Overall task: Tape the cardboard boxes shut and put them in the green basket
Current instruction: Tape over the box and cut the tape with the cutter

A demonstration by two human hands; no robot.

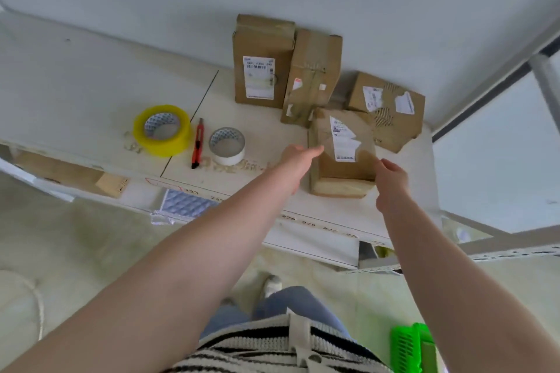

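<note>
Left hand: the left hand (298, 165) reaches out flat, fingers straight, fingertips just meeting the left edge of the near box, nothing gripped.
Right hand: the right hand (391, 182) comes in at the box's right side, fingers loosely bent against its edge (whether it truly has a grip, I cannot tell from here).
Near box: the near box (342, 154) lies flat on the white table (91, 94), close to the front edge, white label up, squarely between the two hands.
Other boxes: the tall box (262, 62) with a barcode label stands against the wall; the leaning box (312, 76) is pressed to its right side; the torn box (389, 109) sits at the far right, its corrugation showing through.
Tape: the yellow tape roll (163, 130) and the white tape roll (227, 145) sit left of the boxes, with the orange utility knife (197, 142) lying between them.
Basket: the green basket (413, 348) is down on the floor at the person's right, only a corner in sight, well apart from the boxes.
</note>
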